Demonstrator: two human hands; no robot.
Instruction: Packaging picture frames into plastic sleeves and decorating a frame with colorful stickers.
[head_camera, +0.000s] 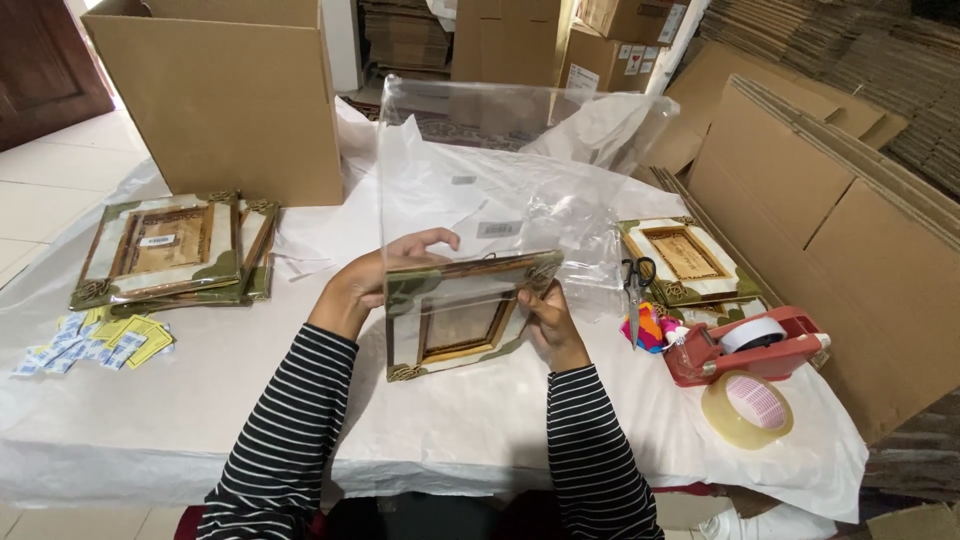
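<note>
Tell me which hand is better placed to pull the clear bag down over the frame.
Probably the left hand: its fingers lie on the clear plastic bag at the frame's top edge, while the right hand steadies the frame's side.

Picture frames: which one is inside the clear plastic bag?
The frame held by both the left hand and right hand, sliding into the clear bag. The left stack and right frame lie bare.
</note>
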